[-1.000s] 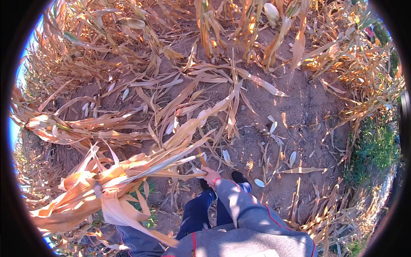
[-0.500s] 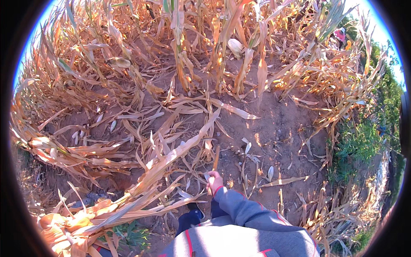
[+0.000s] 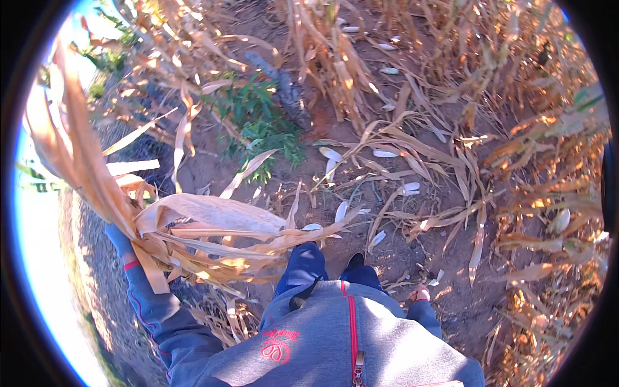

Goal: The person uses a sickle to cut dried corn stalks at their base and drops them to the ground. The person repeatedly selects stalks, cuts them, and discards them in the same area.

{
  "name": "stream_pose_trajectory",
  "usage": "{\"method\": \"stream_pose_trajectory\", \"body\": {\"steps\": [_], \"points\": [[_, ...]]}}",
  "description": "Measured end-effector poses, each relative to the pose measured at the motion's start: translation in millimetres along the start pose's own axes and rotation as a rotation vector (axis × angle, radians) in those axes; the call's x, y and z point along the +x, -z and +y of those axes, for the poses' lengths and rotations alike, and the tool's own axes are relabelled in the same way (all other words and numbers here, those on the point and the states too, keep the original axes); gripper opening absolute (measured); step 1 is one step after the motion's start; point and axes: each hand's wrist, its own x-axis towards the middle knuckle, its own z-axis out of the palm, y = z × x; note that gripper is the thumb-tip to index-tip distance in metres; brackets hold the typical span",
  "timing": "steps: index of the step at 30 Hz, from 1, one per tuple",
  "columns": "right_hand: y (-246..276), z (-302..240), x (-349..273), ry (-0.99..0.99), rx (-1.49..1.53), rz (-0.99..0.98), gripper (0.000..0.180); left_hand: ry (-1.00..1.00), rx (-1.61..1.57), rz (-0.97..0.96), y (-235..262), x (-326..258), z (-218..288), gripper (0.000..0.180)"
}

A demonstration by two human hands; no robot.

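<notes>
My left hand, in what looks like a pale blue glove, is out to the left, closed around a bundle of dry corn stalks. Long tan leaves fan out from it, up past the left rim and across in front of my legs. The leaves hide most of its fingers. Low by my right side, my right hand is bare and small in view, with its fingers curled. The wooden-handled tool it gripped in the earlier frame can hardly be made out now.
Several pale husked corn cobs lie on brown soil among fallen leaves. Standing dry corn lines the right side, with more ahead. A green weed patch grows ahead on the left, beside a greyish strip. My shoe is on the soil.
The view has swung left, bringing weeds and scattered cobs ahead. My left hand has come into view with the stalk bundle raised. My right hand now hangs lower at my right side.
</notes>
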Motion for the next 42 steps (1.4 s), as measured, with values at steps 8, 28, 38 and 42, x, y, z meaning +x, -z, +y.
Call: {"method": "stream_pose_trajectory", "body": {"steps": [8,28,38,42], "points": [[-75.4,-19.9,-19.4,0.248,-0.692,-0.239,0.016,0.440,0.436,-0.167,59.3,-222.1,25.4,0.043],[-142.1,-16.0,12.0,0.367,-1.077,-0.156,0.026,0.765,0.718,0.304,294.1,-320.0,-78.6,0.040],[-204.1,35.3,-35.7,0.484,-1.264,-0.224,0.032,0.624,1.063,0.197,304.2,-352.3,-127.9,0.036],[-226.7,51.4,-58.4,0.527,-1.371,-0.286,0.037,0.791,0.104,0.745,378.0,-349.4,-150.0,0.033]]}}
